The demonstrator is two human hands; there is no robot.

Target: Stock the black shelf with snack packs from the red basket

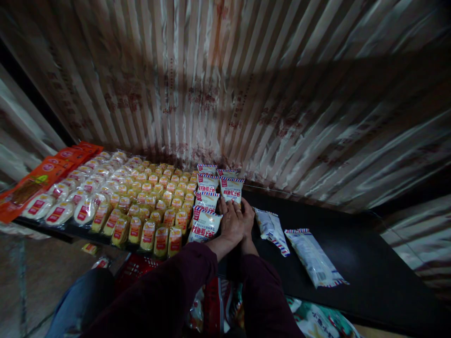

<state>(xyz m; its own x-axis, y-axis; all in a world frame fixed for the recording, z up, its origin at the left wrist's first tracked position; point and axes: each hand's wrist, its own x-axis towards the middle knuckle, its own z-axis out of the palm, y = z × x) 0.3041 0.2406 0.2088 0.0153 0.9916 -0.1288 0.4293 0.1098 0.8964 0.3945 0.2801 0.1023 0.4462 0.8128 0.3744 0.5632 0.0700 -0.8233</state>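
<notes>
Side by side at the middle of the shelf, my left hand and my right hand are closed around the near end of a white snack bag with red lettering and a striped edge. The left fingers lie over its lower edge, while the right fingers press at its right side and are partly hidden. Just left of my hands runs a column of matching snack bags, propped one behind another. Two more lie to the right: a crumpled-looking bag and a bag with its back up.
Rows of yellow wrapped cakes, round white wrapped cakes and orange packets fill the left of the black shelf. Corrugated plastic-covered sheeting stands behind. Below are a red basket and green-white bags.
</notes>
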